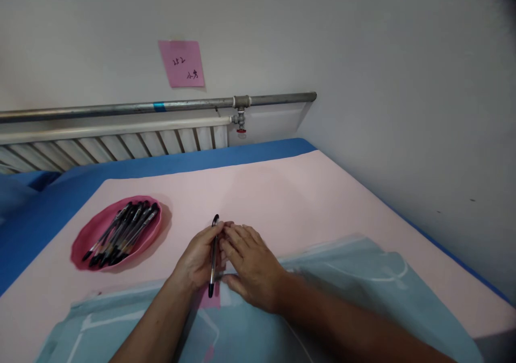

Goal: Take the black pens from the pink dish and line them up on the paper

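Observation:
My left hand (197,258) is closed round a black pen (213,255), which points away from me with its tip near the pink sheet (306,196). Pressed against it from the right, my right hand (250,266) has its fingers together, touching the pen's upper part. Both hands rest over the front middle of the sheet, just above the edge of a pale blue translucent plastic bag (363,282). A small pink piece (212,298) shows under the bag below the pen. To the left lies a pink oval tray (91,234) holding several black pens (121,234).
The pink sheet lies on a blue surface (36,212). A white radiator (113,143) and a grey metal pipe (161,106) with a red-handled valve (241,131) run along the back wall. A pink sticky note (181,63) hangs above. A grey wall (423,137) closes the right side.

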Motion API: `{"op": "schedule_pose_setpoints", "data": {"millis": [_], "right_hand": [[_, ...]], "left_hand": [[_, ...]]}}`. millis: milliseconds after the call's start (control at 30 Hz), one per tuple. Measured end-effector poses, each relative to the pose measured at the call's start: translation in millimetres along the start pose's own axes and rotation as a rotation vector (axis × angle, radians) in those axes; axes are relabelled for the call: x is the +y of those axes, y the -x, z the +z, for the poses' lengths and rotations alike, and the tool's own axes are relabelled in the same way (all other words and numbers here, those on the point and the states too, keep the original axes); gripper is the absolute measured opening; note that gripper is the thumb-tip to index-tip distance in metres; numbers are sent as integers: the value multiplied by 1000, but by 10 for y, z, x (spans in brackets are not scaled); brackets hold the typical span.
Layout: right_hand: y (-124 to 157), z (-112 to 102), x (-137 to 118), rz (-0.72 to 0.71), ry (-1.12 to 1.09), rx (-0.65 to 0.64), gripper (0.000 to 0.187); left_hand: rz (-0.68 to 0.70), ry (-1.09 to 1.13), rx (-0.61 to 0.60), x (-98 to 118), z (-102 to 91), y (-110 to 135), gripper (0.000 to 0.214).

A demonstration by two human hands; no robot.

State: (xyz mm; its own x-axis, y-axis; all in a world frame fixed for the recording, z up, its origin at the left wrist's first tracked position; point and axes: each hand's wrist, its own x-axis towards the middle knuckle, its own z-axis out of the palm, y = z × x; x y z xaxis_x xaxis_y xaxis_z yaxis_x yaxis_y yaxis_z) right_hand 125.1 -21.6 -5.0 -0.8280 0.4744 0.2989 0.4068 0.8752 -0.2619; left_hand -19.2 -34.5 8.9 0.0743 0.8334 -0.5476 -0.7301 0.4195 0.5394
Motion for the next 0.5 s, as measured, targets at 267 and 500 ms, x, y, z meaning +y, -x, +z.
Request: {"op": "schedule_pose_setpoints", "data": {"millis": [267, 500], "right_hand": [[14, 1, -79, 39, -17, 14, 63], [27, 9, -56, 86, -98, -26, 58]], "left_hand": [[113, -45, -43, -13, -31, -14, 14], [159, -138, -49, -34, -29, -21, 15]]}}
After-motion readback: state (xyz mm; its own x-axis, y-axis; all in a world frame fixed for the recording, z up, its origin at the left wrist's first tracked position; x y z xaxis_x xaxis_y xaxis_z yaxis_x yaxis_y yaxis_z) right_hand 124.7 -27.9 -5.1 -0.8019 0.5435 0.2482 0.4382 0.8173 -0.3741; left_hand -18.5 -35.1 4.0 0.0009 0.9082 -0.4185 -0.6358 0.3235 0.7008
